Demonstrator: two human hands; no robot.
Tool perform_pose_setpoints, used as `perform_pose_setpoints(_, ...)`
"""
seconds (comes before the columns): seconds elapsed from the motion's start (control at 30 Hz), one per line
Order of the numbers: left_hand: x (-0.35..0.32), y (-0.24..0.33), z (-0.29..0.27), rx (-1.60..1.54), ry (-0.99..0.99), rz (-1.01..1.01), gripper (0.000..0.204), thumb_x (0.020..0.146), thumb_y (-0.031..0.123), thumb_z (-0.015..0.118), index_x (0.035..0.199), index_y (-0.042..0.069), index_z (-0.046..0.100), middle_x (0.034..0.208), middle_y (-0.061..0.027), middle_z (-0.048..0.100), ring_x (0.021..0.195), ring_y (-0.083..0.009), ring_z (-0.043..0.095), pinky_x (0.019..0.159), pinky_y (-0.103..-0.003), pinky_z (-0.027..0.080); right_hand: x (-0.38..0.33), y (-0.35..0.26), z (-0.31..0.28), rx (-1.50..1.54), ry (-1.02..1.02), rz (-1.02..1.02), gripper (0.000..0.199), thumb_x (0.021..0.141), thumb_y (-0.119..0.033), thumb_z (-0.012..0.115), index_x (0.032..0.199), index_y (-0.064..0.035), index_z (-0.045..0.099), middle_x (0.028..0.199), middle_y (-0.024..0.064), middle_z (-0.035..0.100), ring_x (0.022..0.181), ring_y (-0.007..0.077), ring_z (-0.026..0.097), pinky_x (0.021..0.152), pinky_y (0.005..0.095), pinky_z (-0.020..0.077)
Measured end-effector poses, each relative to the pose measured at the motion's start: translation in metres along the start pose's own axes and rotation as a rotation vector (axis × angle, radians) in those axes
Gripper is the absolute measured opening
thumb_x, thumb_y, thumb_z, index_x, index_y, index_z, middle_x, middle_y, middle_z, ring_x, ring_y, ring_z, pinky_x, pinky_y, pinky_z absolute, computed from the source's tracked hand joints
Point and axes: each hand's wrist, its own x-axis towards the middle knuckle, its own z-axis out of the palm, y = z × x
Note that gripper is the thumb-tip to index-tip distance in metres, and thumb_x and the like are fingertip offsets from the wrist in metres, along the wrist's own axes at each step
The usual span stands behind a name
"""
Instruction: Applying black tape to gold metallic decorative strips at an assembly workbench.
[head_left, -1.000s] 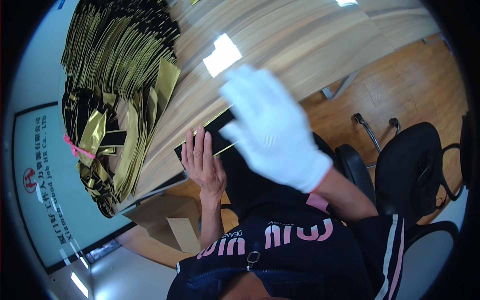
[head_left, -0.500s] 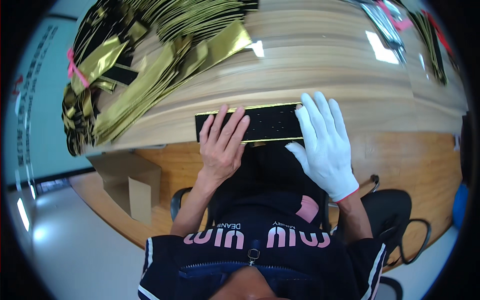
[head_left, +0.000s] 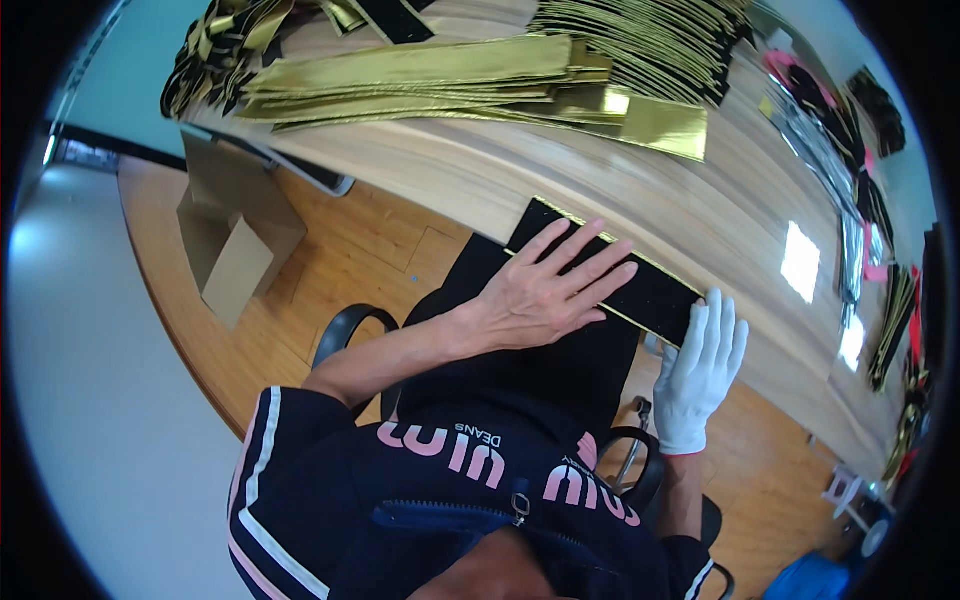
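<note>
A black strip with gold edges [head_left: 655, 293] lies slantwise along the near edge of the wooden table. My bare left hand [head_left: 555, 280] rests flat across it with the fingers spread. At the strip's right end is my right hand [head_left: 702, 365], in a white knit glove with a red cuff edge. Its fingers are stretched out over that end and cover it. Beyond the strip lies a stack of long gold strips [head_left: 420, 85], some fanned apart.
A dense row of gold-and-black pieces [head_left: 650, 50] stands at the back. Tangled black-and-gold strips [head_left: 215, 65] lie far left. Silver strips [head_left: 815, 150] lie at the right. An open cardboard box [head_left: 240, 265] is on the wooden floor at left; a chair armrest [head_left: 350, 325] is beside me.
The view has turned, so the table and strip now slant down to the right. My left hand lies further across the strip; my gloved hand stays at its right end.
</note>
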Motion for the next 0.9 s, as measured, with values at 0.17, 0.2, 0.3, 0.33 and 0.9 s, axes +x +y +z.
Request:
perform_pose_setpoints(0.17, -0.001, -0.006, 0.012, 0.087, 0.053, 0.027, 0.072, 0.089, 0.034, 0.076, 0.153, 0.011, 0.053, 0.166, -0.0079, 0.045, 0.151, -0.0336, 0.043, 0.122, -0.052, 0.033, 0.001, 0.002, 0.005, -0.045, 0.065, -0.013, 0.058, 0.100, -0.018, 0.064, 0.151, 0.0035, 0.047, 0.157, 0.0219, 0.051, 0.148, 0.0415, 0.046, 0.124, 0.0567, 0.0301)
perform_pose_setpoints(0.2, -0.001, -0.007, 0.015, 0.123, 0.073, 0.037, 0.072, 0.089, 0.033, 0.076, 0.153, 0.012, 0.053, 0.165, -0.0077, 0.045, 0.151, -0.0332, 0.044, 0.122, -0.052, 0.034, 0.001, 0.001, 0.005, -0.028, 0.067, -0.002, 0.061, 0.096, -0.011, 0.067, 0.152, 0.0019, 0.047, 0.156, 0.0213, 0.051, 0.147, 0.0410, 0.047, 0.124, 0.0559, 0.0312)
perform_pose_setpoints(0.3, 0.000, -0.007, 0.016, 0.132, 0.066, 0.042, 0.072, 0.088, 0.032, 0.076, 0.153, 0.012, 0.053, 0.165, -0.0076, 0.046, 0.150, -0.0326, 0.044, 0.122, -0.051, 0.034, 0.002, 0.004, -0.006, 0.156, 0.061, 0.031, 0.066, 0.089, -0.003, 0.073, 0.151, -0.0008, 0.050, 0.155, 0.0203, 0.053, 0.146, 0.0406, 0.048, 0.123, 0.0541, 0.0338)
perform_pose_setpoints(0.33, -0.001, -0.009, 0.013, 0.126, 0.060, 0.038, 0.072, 0.087, 0.030, 0.076, 0.153, 0.012, 0.053, 0.164, -0.0078, 0.047, 0.150, -0.0325, 0.045, 0.122, -0.051, 0.034, 0.002, 0.004, -0.009, 0.137, 0.054, 0.041, 0.066, 0.089, -0.003, 0.073, 0.151, -0.0008, 0.050, 0.155, 0.0203, 0.053, 0.146, 0.0406, 0.048, 0.123, 0.0541, 0.0338)
perform_pose_setpoints(0.9, 0.006, -0.029, -0.020, -0.128, 0.038, 0.077, 0.064, 0.075, 0.012, 0.082, 0.137, 0.013, 0.067, 0.148, -0.0024, 0.063, 0.137, -0.0285, 0.058, 0.113, -0.047, 0.046, 0.031, 0.030, -0.039, 0.158, 0.202, -0.177, 0.028, 0.079, -0.004, 0.083, 0.104, -0.0107, 0.075, 0.114, 0.0083, 0.076, 0.111, 0.0310, 0.071, 0.102, 0.0481, 0.0543)
